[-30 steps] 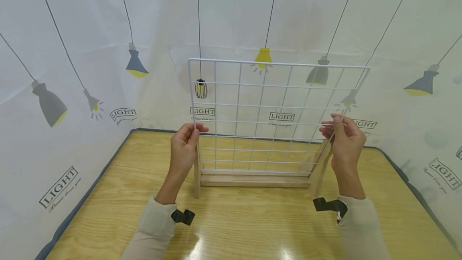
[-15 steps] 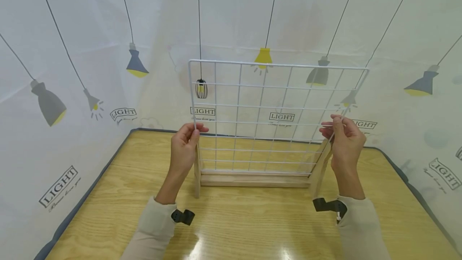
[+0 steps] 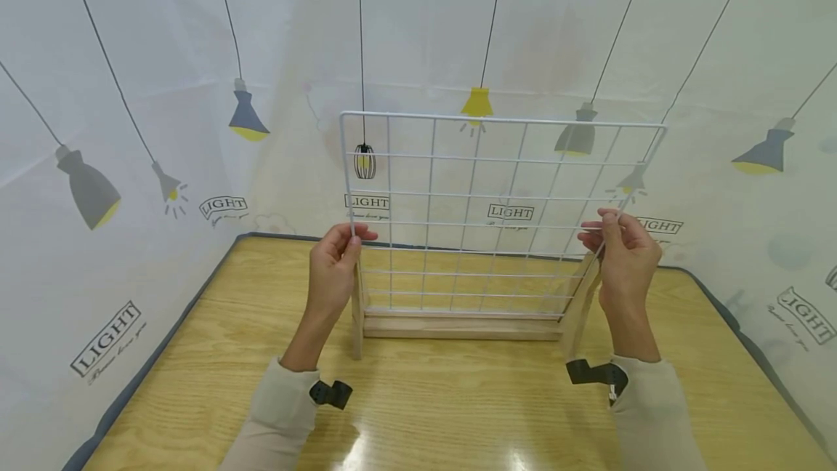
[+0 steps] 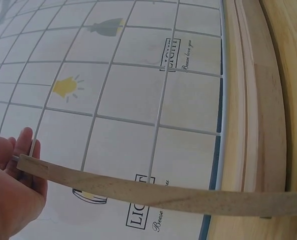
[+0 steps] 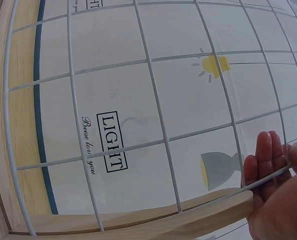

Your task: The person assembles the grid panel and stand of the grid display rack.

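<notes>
A white wire grid panel (image 3: 503, 120) stands between my hands, its lower edge at the crossbar of a light wooden stand (image 3: 461, 328). My left hand (image 3: 332, 267) pinches the panel's left edge wire between thumb and fingers, just above the stand's left upright (image 4: 138, 192), as the left wrist view shows. On the other side, my right hand (image 3: 629, 260) pinches the right edge wire, its fingers reaching behind the mesh. In the right wrist view the right upright (image 5: 213, 212) ends close to those fingers. The panel leans, and its upper part rises well above both hands.
The stand rests on a wood-grain table (image 3: 418, 398). A white cloth backdrop (image 3: 418, 35) printed with lamps and the word LIGHT surrounds the table on the back and sides. Black bands (image 3: 331, 393) with small mounts sit at both sleeve cuffs.
The panel's top edge has dropped slightly, and its tilt has shifted a little. Both hands keep their pinch on the side wires and have barely moved.
</notes>
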`<state>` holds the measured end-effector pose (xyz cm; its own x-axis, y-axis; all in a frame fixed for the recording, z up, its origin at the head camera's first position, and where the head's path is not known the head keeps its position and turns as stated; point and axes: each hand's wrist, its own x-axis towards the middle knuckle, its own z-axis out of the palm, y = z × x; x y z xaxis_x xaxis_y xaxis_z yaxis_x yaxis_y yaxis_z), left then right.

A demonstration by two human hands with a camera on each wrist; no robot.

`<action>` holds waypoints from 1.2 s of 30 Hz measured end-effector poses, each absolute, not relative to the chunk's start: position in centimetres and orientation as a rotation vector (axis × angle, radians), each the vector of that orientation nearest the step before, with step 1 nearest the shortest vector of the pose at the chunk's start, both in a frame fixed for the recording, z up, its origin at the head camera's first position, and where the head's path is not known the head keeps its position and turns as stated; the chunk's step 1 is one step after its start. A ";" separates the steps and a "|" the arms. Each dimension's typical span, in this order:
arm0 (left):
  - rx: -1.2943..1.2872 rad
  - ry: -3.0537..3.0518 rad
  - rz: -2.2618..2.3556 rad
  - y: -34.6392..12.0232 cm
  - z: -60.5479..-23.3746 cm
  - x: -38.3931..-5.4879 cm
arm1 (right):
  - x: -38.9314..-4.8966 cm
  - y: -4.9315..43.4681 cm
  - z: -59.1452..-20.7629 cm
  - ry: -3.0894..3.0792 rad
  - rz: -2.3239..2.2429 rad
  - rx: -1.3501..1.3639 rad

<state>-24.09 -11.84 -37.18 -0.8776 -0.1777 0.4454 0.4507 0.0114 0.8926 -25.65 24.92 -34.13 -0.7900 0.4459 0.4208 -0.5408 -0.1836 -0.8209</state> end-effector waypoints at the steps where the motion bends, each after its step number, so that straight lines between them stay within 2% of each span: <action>1: -0.280 -1.857 -1.919 -11.8 -37.2 -24.1 | -25.7 24.9 -34.1 -1.451 2.017 0.113; 36: -0.285 -1.850 -1.922 -11.7 -37.1 -24.0 | -25.8 25.1 -34.9 -1.470 1.966 0.134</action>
<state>-23.97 -11.72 -37.08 -0.8751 -0.1786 0.4497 0.4562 0.0054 0.8899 -25.85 25.06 -34.86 -0.7702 0.4474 0.4546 -0.5627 -0.1409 -0.8146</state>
